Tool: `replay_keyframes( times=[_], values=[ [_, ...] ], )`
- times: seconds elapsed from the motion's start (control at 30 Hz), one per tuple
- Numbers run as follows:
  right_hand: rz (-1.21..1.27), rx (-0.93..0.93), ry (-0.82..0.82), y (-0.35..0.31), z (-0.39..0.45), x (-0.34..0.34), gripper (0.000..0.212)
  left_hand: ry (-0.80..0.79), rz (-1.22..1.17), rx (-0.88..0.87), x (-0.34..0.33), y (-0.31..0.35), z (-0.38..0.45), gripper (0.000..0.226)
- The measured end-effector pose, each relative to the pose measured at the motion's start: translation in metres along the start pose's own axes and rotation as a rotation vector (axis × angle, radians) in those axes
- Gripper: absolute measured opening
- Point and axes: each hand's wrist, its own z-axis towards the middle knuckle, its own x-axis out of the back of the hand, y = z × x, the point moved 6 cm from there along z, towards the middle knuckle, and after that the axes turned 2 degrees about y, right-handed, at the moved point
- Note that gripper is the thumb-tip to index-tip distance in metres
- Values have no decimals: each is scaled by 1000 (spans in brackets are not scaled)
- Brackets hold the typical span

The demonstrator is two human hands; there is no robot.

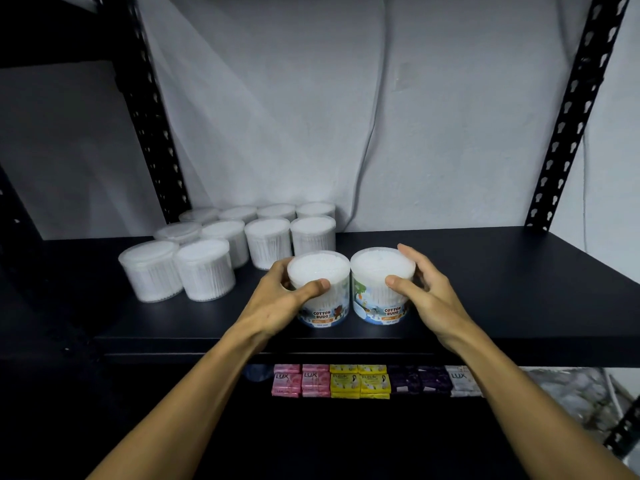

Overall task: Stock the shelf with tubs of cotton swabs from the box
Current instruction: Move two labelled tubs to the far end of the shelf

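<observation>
Black shelf (485, 271): each hand's grip clamps one "COTTON BUDS" tub, left hand (277, 303), right hand (429, 292); "LUX" soaps (301, 382) below.

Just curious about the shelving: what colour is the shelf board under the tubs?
Black, seen in the head view: shelf board.

Grey plaster wall (277, 116), black perforated rack uprights (575, 109), dim lighting

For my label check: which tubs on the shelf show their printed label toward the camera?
Only the two front tubs, left tub and right tub, each held by a hand; the tubs behind them show plain sides.
</observation>
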Motion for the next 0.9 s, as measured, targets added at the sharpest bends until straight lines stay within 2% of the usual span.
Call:
replay_keyframes(
  times=[0.43, 0.5, 0.6, 0.7, 0.8, 0.9],
  values=[
    [-26, -4, 8, 1, -2, 0, 60, -40, 9, -4, 0, 3, 1, 63],
    [-26, -4, -3, 1, -3, -1, 63, -52, 16, -6, 0, 4, 0, 69],
    [-40, -18, -42, 0, -7, 0, 78, -46, 63, -28, 4, 6, -6, 90],
    [-179, -21, -23, -2, -16, 5, 89, 56, 261, -129, 19, 8, -16, 101],
    [-389, 18, 17, -1, -29, 9, 92, 101, 444, -204, 25, 9, -26, 89],
    [-472, 60, 30, -1, -33, 9, 83, 68, 476, -241, 21, 11, -29, 76]
  ],
)
